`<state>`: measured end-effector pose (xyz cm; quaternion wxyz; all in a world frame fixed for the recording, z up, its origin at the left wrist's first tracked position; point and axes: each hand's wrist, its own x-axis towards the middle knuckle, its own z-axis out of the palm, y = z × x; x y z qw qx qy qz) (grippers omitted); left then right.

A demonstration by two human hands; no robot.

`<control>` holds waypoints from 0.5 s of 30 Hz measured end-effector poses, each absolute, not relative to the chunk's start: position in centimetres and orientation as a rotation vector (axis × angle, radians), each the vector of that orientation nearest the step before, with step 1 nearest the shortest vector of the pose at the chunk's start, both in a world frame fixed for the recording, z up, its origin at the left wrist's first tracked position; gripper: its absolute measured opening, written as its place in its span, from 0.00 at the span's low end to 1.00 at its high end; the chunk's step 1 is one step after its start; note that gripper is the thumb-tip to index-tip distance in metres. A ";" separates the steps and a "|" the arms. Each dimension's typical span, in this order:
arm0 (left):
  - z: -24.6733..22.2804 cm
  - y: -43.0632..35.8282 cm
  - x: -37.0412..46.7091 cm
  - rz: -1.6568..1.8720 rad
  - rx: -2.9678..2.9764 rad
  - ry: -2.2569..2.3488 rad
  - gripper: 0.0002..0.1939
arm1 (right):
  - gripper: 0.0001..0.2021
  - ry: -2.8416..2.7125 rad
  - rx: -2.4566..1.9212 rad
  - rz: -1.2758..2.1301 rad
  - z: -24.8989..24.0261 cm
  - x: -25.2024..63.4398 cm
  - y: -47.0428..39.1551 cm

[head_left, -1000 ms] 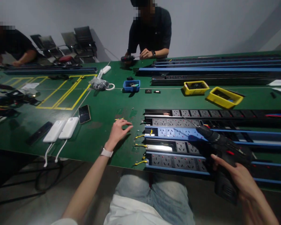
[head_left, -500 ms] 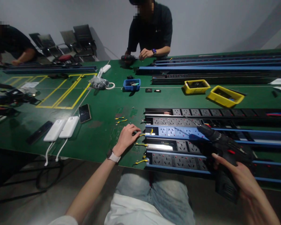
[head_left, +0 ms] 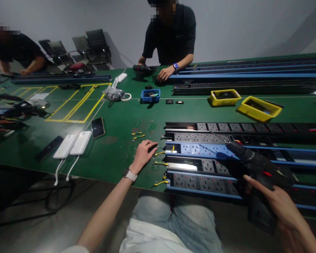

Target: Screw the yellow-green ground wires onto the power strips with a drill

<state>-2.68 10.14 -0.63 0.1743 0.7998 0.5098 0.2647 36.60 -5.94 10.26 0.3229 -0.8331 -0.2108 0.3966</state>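
Observation:
My left hand [head_left: 144, 153] rests on the green table at the left ends of several power strips. Its thumb and forefinger look slightly apart, beside a tiny metal piece, perhaps a screw [head_left: 158, 146]. A short yellow-green wire [head_left: 160, 153] lies by the fingertips, at the end of the blue power strip [head_left: 196, 149]. My right hand [head_left: 272, 198] is wrapped round the handle of a black cordless drill [head_left: 263, 168]. The drill's long bit points left over the strips. Two loose yellow-green wires [head_left: 138, 137] lie beyond my left hand.
Two yellow bins [head_left: 225, 102] and a blue bin [head_left: 150, 100] hold small parts. White power banks [head_left: 65, 146] and a phone [head_left: 98, 127] lie at left. Across the table, a co-worker [head_left: 173, 35] holds another drill [head_left: 142, 68]. Long rails [head_left: 226, 78] lie at the back.
The view has shifted slightly. My left fingertips have drawn back a little from the blue strip's wire. The co-worker's hand has moved from the drill bit down to a rail end.

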 end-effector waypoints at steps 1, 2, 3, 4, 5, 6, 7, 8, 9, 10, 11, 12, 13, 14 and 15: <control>-0.6 10.3 -2.6 0.737 2.281 1.418 0.14 | 0.24 -0.559 -2.180 1.033 10.1 36.7 -5.9; -0.6 10.5 -2.4 0.718 2.296 1.384 0.13 | 0.24 -0.559 -2.179 1.040 9.9 36.8 -6.0; -0.5 10.8 -2.4 0.696 2.310 1.350 0.11 | 0.25 -0.554 -2.178 1.038 9.8 36.8 -6.0; -0.4 11.2 -2.4 0.677 2.321 1.324 0.09 | 0.25 -0.545 -2.176 1.036 9.7 36.7 -6.0; -0.3 11.6 -2.4 0.669 2.323 1.309 0.08 | 0.25 -0.534 -2.170 1.029 9.7 36.7 -6.1; -0.1 11.9 -2.5 0.673 2.315 1.305 0.08 | 0.26 -0.518 -2.165 1.028 9.7 36.6 -6.1; 0.0 12.3 -2.6 0.692 2.299 1.311 0.08 | 0.26 -0.500 -2.161 1.025 9.7 36.5 -6.1; 0.2 12.6 -2.7 0.721 2.277 1.328 0.09 | 0.26 -0.491 -2.155 1.030 9.8 36.4 -6.1; 0.3 12.9 -3.0 0.754 2.254 1.353 0.09 | 0.26 -0.489 -2.151 1.037 9.9 36.3 -6.1; 0.4 13.1 -3.2 0.785 2.232 1.386 0.08 | 0.26 -0.489 -2.155 1.045 10.0 36.3 -6.0; 0.5 13.3 -3.5 0.807 2.216 1.423 0.08 | 0.26 -0.497 -2.159 1.045 10.0 36.3 -6.0; 0.5 13.4 -3.7 0.815 2.207 1.461 0.07 | 0.26 -0.506 -2.161 1.039 10.0 36.3 -5.9; 0.6 13.5 -4.0 0.810 2.207 1.495 0.07 | 0.26 -0.514 -2.161 1.030 10.0 36.3 -5.9; 0.6 13.5 -4.2 0.796 2.214 1.521 0.07 | 0.26 -0.514 -2.164 1.028 9.8 36.4 -5.9; 0.6 13.4 -4.4 0.784 2.226 1.545 0.08 | 0.26 -0.513 -2.164 1.030 9.7 36.5 -5.9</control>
